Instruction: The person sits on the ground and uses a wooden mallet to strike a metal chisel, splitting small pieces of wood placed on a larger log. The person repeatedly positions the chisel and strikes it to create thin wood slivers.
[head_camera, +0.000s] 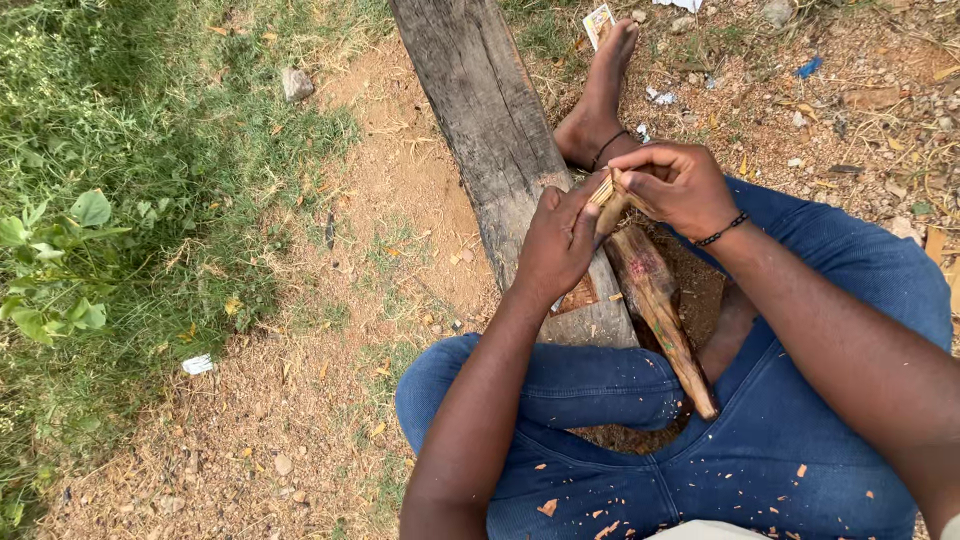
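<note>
Lying across the bare dirt, a weathered plank (480, 110) is taken as landmark. Left of it, grass (120, 150) is seen. Over its near end, the left hand (556, 240) is closed on a pale wood strip (606, 195), pinched also by the right hand (675, 185). Right of the plank, a reddish stick (660, 310) is rested between denim-clad legs (780, 440).

One head-worn camera looks steeply down, close over the lap and the ground beyond
</note>
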